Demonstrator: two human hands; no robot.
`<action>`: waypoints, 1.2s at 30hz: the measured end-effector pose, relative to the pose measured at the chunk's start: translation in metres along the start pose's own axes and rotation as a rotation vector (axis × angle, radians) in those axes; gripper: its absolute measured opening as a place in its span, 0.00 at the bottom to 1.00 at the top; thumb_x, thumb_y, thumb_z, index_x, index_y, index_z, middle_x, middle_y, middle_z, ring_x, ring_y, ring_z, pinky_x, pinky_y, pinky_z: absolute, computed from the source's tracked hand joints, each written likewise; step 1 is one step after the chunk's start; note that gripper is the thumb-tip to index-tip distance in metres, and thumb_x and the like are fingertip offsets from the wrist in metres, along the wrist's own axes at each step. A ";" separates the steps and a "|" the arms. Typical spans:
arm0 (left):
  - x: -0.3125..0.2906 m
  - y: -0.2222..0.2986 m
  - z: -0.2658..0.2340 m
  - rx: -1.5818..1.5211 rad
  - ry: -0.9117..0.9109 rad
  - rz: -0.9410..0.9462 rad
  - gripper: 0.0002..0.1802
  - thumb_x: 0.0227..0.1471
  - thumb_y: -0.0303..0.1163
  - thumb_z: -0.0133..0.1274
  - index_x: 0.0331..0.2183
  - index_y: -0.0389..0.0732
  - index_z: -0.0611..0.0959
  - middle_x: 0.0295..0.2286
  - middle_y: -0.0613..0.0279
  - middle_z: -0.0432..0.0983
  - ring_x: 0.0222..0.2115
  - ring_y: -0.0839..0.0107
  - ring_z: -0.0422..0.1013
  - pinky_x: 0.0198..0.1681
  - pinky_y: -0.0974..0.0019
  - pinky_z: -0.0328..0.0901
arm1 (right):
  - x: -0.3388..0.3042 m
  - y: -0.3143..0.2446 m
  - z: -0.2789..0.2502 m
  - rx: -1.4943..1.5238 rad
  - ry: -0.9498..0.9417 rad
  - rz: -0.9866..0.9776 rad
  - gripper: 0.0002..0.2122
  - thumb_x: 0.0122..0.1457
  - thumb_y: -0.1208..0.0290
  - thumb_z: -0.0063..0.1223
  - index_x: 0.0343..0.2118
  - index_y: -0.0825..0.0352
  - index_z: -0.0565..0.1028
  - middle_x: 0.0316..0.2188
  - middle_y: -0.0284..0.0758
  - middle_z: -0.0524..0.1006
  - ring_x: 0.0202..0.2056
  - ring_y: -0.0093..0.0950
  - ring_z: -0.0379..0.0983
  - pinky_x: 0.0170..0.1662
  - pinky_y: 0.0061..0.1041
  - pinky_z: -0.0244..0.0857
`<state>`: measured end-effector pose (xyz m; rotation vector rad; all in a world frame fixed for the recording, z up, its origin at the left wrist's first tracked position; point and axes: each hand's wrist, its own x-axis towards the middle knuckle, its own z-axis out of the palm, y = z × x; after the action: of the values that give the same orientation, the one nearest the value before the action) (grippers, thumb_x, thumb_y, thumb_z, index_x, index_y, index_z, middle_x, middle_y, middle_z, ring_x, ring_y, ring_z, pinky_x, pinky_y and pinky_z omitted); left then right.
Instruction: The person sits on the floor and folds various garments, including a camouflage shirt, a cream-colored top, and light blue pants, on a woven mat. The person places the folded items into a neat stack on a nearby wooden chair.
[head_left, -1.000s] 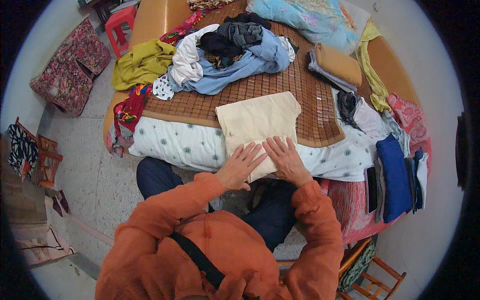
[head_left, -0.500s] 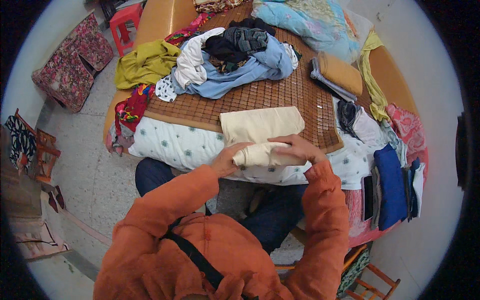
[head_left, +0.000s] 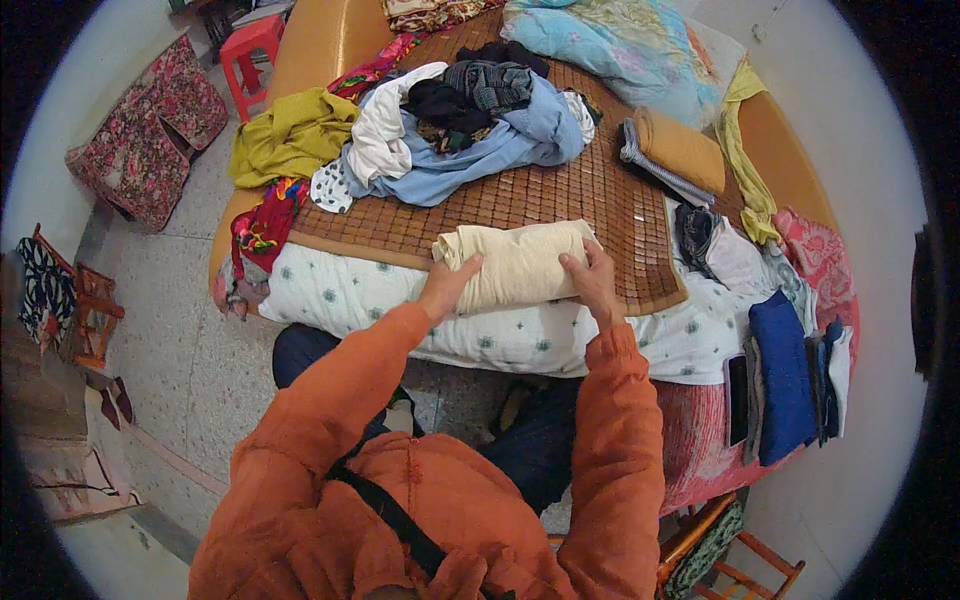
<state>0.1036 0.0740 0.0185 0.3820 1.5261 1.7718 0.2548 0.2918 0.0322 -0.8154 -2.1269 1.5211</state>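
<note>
With left hand [head_left: 447, 288] and right hand [head_left: 597, 283] partly closed, gripping opposite ends of folded cream cloth [head_left: 518, 266] between them, over edge of woven mat [head_left: 485, 208]. Best to press evenly and keep layers squared against likely slipping.

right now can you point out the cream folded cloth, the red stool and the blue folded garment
cream folded cloth [head_left: 520, 265]: head view, middle of its upper face
red stool [head_left: 252, 42]: head view, its seat
blue folded garment [head_left: 782, 380]: head view, middle of its upper face

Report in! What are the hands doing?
Left hand, right hand: holding cream cloth by its ends. Cloth folded, on bed. Clothes pile beyond, not touching.
</note>
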 end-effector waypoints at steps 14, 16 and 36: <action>-0.009 0.024 0.005 1.436 -0.007 0.780 0.39 0.47 0.48 0.48 0.55 0.38 0.58 0.57 0.53 0.49 0.58 0.55 0.44 0.59 0.50 0.40 | -0.017 -0.047 0.084 -1.059 0.172 -0.670 0.18 0.54 0.62 0.43 0.48 0.63 0.69 0.54 0.37 0.62 0.56 0.40 0.54 0.57 0.45 0.42; 0.000 0.004 -0.005 1.487 -0.019 0.556 0.41 0.48 0.55 0.44 0.56 0.38 0.56 0.57 0.53 0.48 0.58 0.55 0.43 0.59 0.49 0.39 | -0.008 -0.015 0.085 -1.041 0.209 -0.645 0.19 0.55 0.58 0.41 0.47 0.60 0.69 0.53 0.35 0.64 0.56 0.40 0.53 0.56 0.49 0.42; -0.075 -0.047 -0.041 -0.472 -0.193 -0.427 0.24 0.49 0.39 0.54 0.44 0.42 0.65 0.43 0.57 0.65 0.45 0.68 0.63 0.51 0.60 0.57 | -0.040 -0.038 0.096 -1.197 0.103 0.015 0.23 0.52 0.49 0.42 0.28 0.69 0.76 0.29 0.42 0.75 0.31 0.39 0.73 0.32 0.37 0.66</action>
<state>0.1432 -0.0075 -0.0175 -0.0127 0.9287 1.6281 0.2164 0.1882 0.0370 -1.1837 -2.8366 0.0228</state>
